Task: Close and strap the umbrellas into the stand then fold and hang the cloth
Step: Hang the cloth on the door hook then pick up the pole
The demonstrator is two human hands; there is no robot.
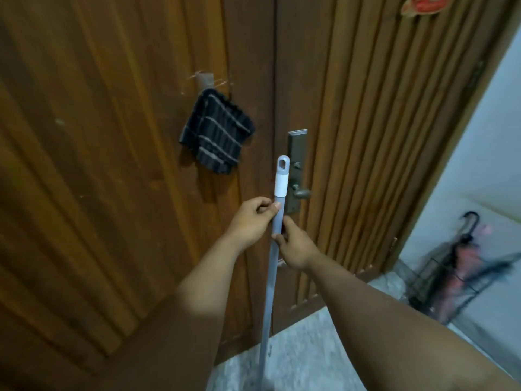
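Observation:
A dark striped cloth [217, 134], folded, hangs from a clear hook [205, 79] on the wooden door. At the lower right a black wire stand [439, 280] holds closed umbrellas [465, 258], one pink-red and one black with a curved handle. A long grey pole [270, 277] with a white cap and hanging loop stands upright before the door. My left hand [251, 221] grips the pole just under the cap. My right hand [296, 244] grips it a little lower.
Wooden double doors [112, 165] fill the view, with a metal lock plate and knob [298, 182] right behind the pole. A white wall [479, 165] is at the right. Speckled tile floor [304, 348] lies below. A red ornament [420, 4] hangs at the top right.

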